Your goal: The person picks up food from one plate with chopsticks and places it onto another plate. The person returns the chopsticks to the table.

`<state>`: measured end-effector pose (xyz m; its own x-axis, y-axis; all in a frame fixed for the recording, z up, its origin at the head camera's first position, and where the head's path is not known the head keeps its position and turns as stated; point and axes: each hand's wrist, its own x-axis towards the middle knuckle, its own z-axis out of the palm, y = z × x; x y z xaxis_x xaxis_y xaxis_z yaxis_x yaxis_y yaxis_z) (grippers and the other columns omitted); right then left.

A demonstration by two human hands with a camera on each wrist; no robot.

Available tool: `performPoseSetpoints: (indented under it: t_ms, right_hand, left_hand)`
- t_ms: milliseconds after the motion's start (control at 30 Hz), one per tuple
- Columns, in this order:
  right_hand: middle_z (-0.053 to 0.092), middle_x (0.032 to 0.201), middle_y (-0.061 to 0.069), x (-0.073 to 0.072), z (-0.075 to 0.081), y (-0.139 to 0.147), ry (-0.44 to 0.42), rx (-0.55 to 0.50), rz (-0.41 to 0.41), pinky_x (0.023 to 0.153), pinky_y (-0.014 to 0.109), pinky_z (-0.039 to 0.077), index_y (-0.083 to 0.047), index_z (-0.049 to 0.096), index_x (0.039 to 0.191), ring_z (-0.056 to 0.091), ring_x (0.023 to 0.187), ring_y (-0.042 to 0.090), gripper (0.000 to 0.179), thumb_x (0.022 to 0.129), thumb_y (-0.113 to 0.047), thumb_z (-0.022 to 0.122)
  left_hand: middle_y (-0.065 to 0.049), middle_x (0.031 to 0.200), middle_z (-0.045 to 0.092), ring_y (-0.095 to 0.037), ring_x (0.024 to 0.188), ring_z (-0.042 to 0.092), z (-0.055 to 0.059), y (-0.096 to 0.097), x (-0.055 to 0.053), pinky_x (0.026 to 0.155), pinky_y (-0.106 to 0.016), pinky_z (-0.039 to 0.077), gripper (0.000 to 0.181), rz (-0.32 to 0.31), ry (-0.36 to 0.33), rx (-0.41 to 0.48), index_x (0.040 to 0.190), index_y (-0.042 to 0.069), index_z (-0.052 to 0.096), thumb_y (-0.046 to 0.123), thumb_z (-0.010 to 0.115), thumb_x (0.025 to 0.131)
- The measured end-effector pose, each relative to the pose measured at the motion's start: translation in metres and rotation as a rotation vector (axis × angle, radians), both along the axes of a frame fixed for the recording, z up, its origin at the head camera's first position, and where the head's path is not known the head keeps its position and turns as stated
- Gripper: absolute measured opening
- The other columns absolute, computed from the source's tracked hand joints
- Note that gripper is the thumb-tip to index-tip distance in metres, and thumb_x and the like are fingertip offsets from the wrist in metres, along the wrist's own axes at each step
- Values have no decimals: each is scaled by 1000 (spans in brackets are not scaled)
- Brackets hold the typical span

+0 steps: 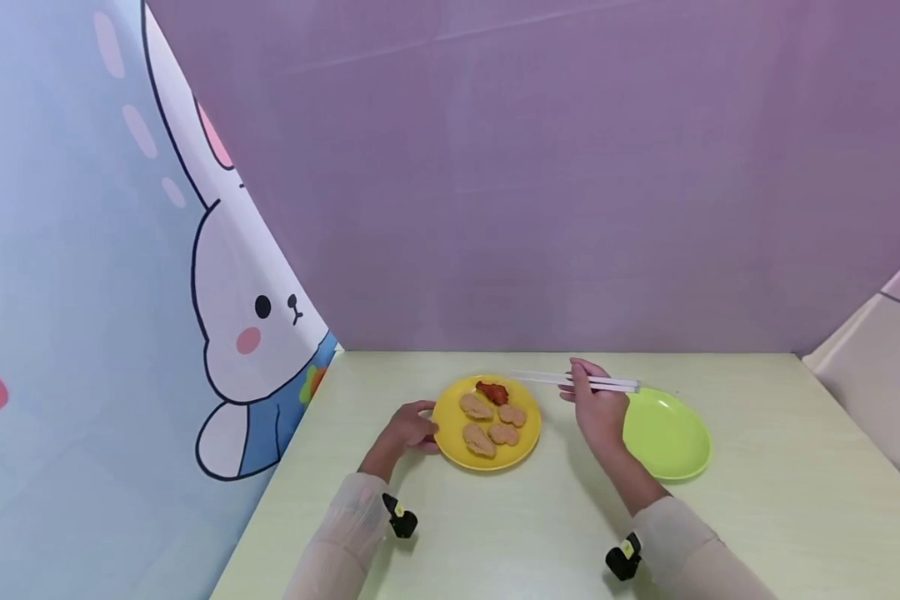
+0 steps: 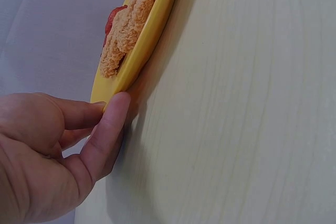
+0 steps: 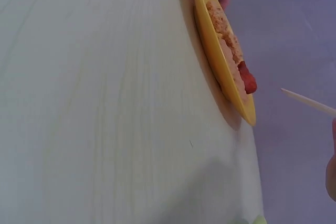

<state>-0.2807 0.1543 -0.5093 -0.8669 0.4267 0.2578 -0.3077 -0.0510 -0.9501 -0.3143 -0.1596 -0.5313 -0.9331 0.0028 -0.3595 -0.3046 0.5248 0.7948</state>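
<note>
My left hand (image 1: 411,427) pinches the left rim of a yellow plate (image 1: 450,451), thumb and fingers on its edge in the left wrist view. On that plate lie several pieces of breaded fried chicken (image 1: 479,440) and one dark red, glazed piece of meat (image 1: 492,392) near the far rim. My right hand (image 1: 598,410) holds a pair of pale chopsticks (image 1: 610,383) above the table, their tips pointing left toward the yellow plate's far side. Nothing is seen between the tips. In the right wrist view only a bit of that hand (image 3: 332,166) shows.
A light green plate (image 1: 675,442) stands to the right, partly behind my right hand and forearm. The pale wood-grain table (image 1: 510,533) ends at a purple backdrop (image 1: 540,183). A rabbit-printed cloth (image 1: 105,292) hangs along the left side.
</note>
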Motion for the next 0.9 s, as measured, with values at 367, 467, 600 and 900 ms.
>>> performPoseSetpoints:
  t_ms: [367,467,600,900]
  right_hand:
    - [75,103,25,24,17,21,115,364,57,64,18,61,5,73,112,68,72,-9,21,100,-9,63]
    - [76,100,22,23,12,29,123,481,54,59,13,57,0,75,112,65,73,-14,21,100,-14,64]
    - [77,88,12,27,8,38,184,634,-1,55,9,50,-5,77,107,61,75,-16,15,96,-11,69]
    - [75,79,5,39,6,45,591,902,-98,61,9,55,-6,79,87,68,68,11,4,86,-10,80]
  left_hand:
    - [-9,85,75,-12,65,70,1,1,1,61,-26,62,51,-7,14,-5,142,9,57,1,64,92]
    - [-9,85,75,-12,65,70,0,2,0,61,-26,62,51,-1,9,-4,142,9,57,1,64,92]
    - [-9,83,75,-13,64,70,-1,3,-1,60,-26,62,52,-3,17,-5,142,9,57,0,64,91]
    - [-10,84,74,-14,65,70,0,2,-2,64,-29,64,52,-5,-6,34,143,8,55,-1,63,92]
